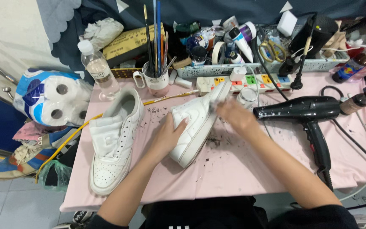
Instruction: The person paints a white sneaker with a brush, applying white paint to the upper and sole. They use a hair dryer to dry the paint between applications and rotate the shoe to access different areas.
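My left hand (168, 136) grips the side of a white sneaker (195, 125) that lies tilted on its side on the pink table cover (234, 169). Blurred with motion, my right hand (234, 115) rests on the shoe's heel end; whether it holds something I cannot tell. A second white sneaker (113, 142) stands upright to the left, laces removed. Dark flecks are scattered around both shoes.
A black hair dryer (306, 114) lies to the right, its cord trailing off. Behind stand a mug of brushes (156, 78), a water bottle (98, 68), a power strip (250, 80) and a tray of bottles and scissors (267, 48). Toilet rolls (49, 99) sit at left.
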